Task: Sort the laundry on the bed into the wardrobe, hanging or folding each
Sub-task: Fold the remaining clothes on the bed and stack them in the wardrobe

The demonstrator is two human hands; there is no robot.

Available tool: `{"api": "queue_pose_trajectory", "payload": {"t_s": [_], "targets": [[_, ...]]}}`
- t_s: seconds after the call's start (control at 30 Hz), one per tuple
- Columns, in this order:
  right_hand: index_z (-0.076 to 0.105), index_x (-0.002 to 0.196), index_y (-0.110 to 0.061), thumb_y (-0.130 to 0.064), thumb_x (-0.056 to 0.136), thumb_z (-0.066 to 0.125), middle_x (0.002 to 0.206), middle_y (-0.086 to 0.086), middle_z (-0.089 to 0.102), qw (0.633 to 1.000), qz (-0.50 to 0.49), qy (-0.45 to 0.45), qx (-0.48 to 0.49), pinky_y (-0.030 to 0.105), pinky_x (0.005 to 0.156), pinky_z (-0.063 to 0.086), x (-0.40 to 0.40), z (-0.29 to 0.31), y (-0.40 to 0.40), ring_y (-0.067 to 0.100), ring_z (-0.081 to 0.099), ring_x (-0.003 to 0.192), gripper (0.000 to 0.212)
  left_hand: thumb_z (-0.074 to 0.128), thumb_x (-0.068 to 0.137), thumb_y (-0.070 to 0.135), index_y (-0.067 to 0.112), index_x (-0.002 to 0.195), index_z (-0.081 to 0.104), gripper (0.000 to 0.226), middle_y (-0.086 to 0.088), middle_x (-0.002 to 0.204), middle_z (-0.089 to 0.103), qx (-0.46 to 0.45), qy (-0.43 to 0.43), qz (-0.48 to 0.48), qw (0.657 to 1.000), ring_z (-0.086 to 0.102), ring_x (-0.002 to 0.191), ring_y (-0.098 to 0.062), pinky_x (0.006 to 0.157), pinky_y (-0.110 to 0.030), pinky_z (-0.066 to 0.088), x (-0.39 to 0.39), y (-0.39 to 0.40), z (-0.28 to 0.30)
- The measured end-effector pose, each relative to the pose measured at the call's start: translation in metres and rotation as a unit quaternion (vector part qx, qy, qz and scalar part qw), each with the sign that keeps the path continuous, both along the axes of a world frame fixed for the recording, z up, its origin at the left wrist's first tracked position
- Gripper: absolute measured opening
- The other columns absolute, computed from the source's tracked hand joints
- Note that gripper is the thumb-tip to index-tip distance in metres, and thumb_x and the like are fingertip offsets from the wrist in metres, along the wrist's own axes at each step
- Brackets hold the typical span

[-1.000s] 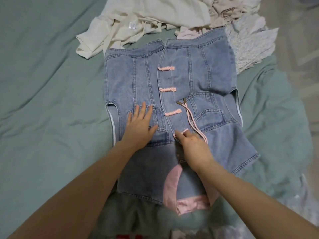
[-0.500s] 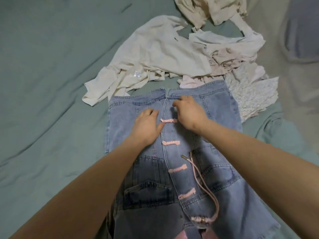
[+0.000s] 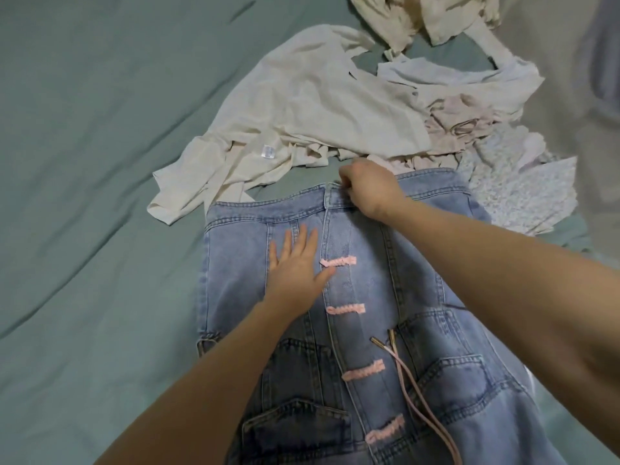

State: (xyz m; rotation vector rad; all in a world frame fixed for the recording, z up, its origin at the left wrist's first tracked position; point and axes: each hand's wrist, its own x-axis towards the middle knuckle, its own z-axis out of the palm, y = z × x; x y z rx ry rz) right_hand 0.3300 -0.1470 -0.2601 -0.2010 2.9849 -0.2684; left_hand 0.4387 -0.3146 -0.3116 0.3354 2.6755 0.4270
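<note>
On the green bed [image 3: 84,196], my left hand [image 3: 295,263] pressed flat on the denim garment [image 3: 385,297]; my right hand [image 3: 369,189] pinched its twelve-o'clock hem. Heavy, stiff cloth, I judged.

One denim garment [image 3: 385,297] lies in the lower middle of the frame, with four pink fastenings down its centre: the first [image 3: 339,262], the second [image 3: 345,309], the third [image 3: 363,370] and the fourth [image 3: 385,432]. One pink cord [image 3: 421,401] runs beside the lower two, with two metal tips [image 3: 384,342] at its upper end. Two pockets show, one lower left [image 3: 295,431] and one lower right [image 3: 463,380]. Two hands are on the denim: the left hand [image 3: 295,263] and the right hand [image 3: 369,187]. A heap of pale clothes [image 3: 302,105] fills the upper right; its pieces cannot be counted apart.
</note>
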Motion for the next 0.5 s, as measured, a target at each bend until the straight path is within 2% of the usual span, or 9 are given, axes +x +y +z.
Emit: {"api": "queue_pose_trajectory", "payload": {"t_s": [0.07, 0.13, 0.2, 0.27, 0.33, 0.4, 0.47, 0.5], "targets": [[0.055, 0.089, -0.002, 0.009, 0.079, 0.047, 0.1, 0.018, 0.056, 0.998, 0.004, 0.055, -0.043, 0.036, 0.067, 0.039, 0.003, -0.006, -0.006, 0.035, 0.053, 0.093, 0.017, 0.031, 0.098, 0.056, 0.026, 0.154, -0.006, 0.073, 0.0, 0.161, -0.012, -0.009, -0.005, 0.002, 1.0, -0.013, 0.148, -0.022, 0.116, -0.045, -0.014, 0.0, 0.001, -0.002], [0.056, 0.098, 0.0, 0.01, 0.082, 0.044, 0.104, 0.02, 0.055, 0.996, -0.022, 0.042, -0.074, 0.041, 0.075, 0.043, 0.01, -0.013, -0.01, 0.036, 0.052, 0.099, 0.022, 0.029, 0.099, 0.056, 0.025, 0.154, -0.007, 0.073, -0.005, 0.16, -0.016, -0.015, -0.006, 0.004, 1.0, -0.014, 0.148, -0.022, 0.117, -0.046, -0.014, 0.001, 0.001, -0.003], [0.05, 0.123, 0.001, 0.009, 0.085, 0.042, 0.129, 0.022, 0.046, 0.996, -0.034, -0.036, -0.076, 0.042, 0.097, 0.038, 0.027, -0.021, -0.015, 0.038, 0.041, 0.122, 0.04, 0.029, 0.099, 0.055, 0.024, 0.154, -0.006, 0.072, -0.008, 0.16, -0.018, -0.024, -0.011, 0.001, 1.0, -0.015, 0.148, -0.022, 0.117, -0.047, -0.013, 0.005, -0.003, 0.002], [0.035, 0.142, -0.001, 0.004, 0.089, 0.044, 0.152, 0.02, 0.024, 0.993, -0.029, -0.037, -0.107, 0.04, 0.114, 0.024, 0.055, -0.025, -0.024, 0.035, 0.02, 0.142, 0.054, 0.027, 0.1, 0.053, 0.023, 0.154, -0.005, 0.07, -0.008, 0.16, -0.015, -0.044, -0.004, 0.006, 0.999, -0.013, 0.148, -0.023, 0.117, -0.048, -0.012, 0.013, -0.012, 0.006], [0.034, 0.144, -0.003, -0.008, 0.094, 0.048, 0.156, 0.016, 0.021, 0.988, 0.002, -0.008, -0.155, 0.041, 0.118, 0.019, 0.094, -0.021, -0.045, 0.031, 0.014, 0.146, 0.052, 0.027, 0.101, 0.05, 0.02, 0.155, 0.002, 0.066, -0.008, 0.162, -0.005, -0.055, 0.035, 0.025, 0.998, -0.006, 0.149, -0.027, 0.117, -0.049, -0.007, 0.029, -0.032, 0.007], [0.041, 0.142, -0.005, -0.017, 0.096, 0.049, 0.155, 0.013, 0.027, 0.983, 0.055, -0.032, -0.174, 0.041, 0.119, 0.018, 0.136, -0.019, -0.067, 0.029, 0.019, 0.145, 0.048, 0.034, 0.101, 0.046, 0.012, 0.151, 0.025, 0.061, -0.014, 0.158, 0.019, -0.04, 0.127, 0.08, 0.988, 0.018, 0.146, -0.034, 0.116, -0.055, 0.011, 0.055, -0.059, 0.009], [0.04, 0.142, -0.008, -0.024, 0.099, 0.047, 0.156, 0.01, 0.027, 0.98, 0.083, -0.072, -0.163, 0.038, 0.119, 0.014, 0.171, -0.02, -0.086, 0.026, 0.018, 0.146, 0.047, 0.05, 0.096, 0.031, 0.003, 0.14, 0.046, 0.051, -0.023, 0.146, 0.041, 0.025, 0.206, 0.159, 0.965, 0.041, 0.133, -0.041, 0.108, -0.056, 0.031, 0.081, -0.087, 0.007], [0.039, 0.143, -0.01, -0.027, 0.099, 0.046, 0.157, 0.009, 0.025, 0.981, 0.086, -0.085, -0.154, 0.037, 0.118, 0.013, 0.185, -0.022, -0.094, 0.026, 0.016, 0.146, 0.048, 0.056, 0.094, 0.02, 0.0, 0.136, 0.049, 0.047, -0.024, 0.141, 0.045, 0.095, 0.188, 0.229, 0.95, 0.046, 0.128, -0.04, 0.106, -0.049, 0.036, 0.091, -0.099, 0.011]]}}
